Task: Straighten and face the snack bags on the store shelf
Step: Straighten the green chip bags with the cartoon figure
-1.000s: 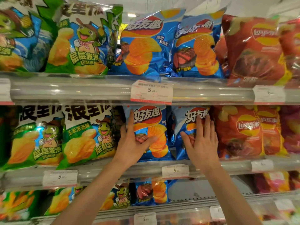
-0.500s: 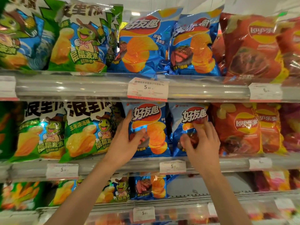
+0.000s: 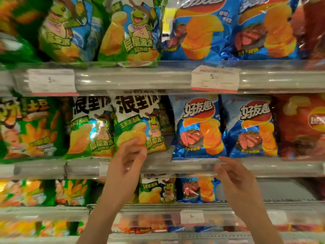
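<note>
On the middle shelf two blue chip bags stand upright side by side, the left blue bag (image 3: 197, 127) and the right blue bag (image 3: 249, 127), both facing front. To their left stands a green frog-print bag (image 3: 139, 124), leaning a little. My left hand (image 3: 128, 155) is at that green bag's lower edge, fingers curled round its bottom. My right hand (image 3: 233, 175) hovers in front of the shelf rail below the blue bags, fingers loosely bent, holding nothing.
A second green frog bag (image 3: 91, 131) and orange-green bags (image 3: 31, 131) fill the shelf's left; red bags (image 3: 302, 125) the right. The clear shelf rail (image 3: 175, 166) carries price tags (image 3: 214, 79). More bags fill the shelves above and below.
Both hands have left the blue bags. My left hand moved left onto the green frog bag. My right hand dropped below the shelf rail. The view shifted left and closer.
</note>
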